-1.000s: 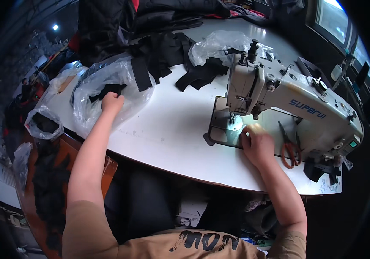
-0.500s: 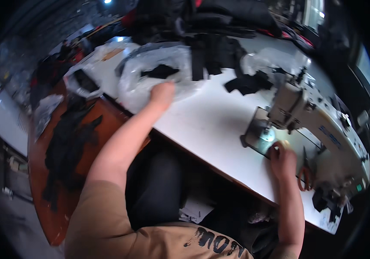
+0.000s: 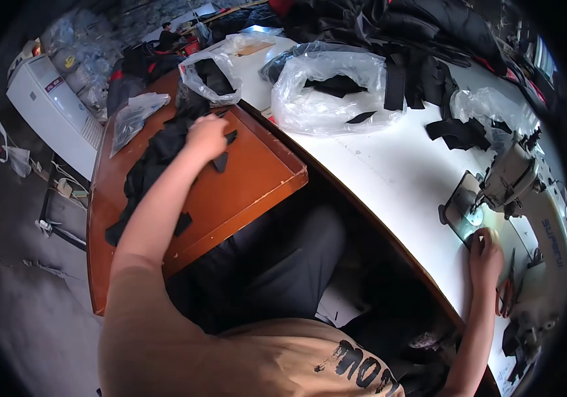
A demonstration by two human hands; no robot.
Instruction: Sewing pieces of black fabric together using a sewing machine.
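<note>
My left hand (image 3: 206, 137) is over a pile of black fabric pieces (image 3: 154, 155) on the brown table, its fingers curled down onto the cloth. Small black corners stick out beside and below it. On the white sewing table my right hand (image 3: 486, 257) rests close to the needle area of a sewing machine (image 3: 518, 175), beside the lit metal plate (image 3: 463, 205). Its fingers are bent together, with a small dark spot between them; what they hold is too small to name. Scissors with orange-red handles (image 3: 505, 298) lie just right of that hand.
An open clear plastic bag (image 3: 336, 109) with black pieces stands on the white table (image 3: 376, 159). Another bag (image 3: 212, 78) sits at the far end of the brown table (image 3: 250, 169). More black strips (image 3: 458, 134) lie near the machine. A gap separates the two tables.
My left hand has moved from the clear plastic bag leftward to the black pile on the brown table. The view has turned left. My right hand stays by the machine.
</note>
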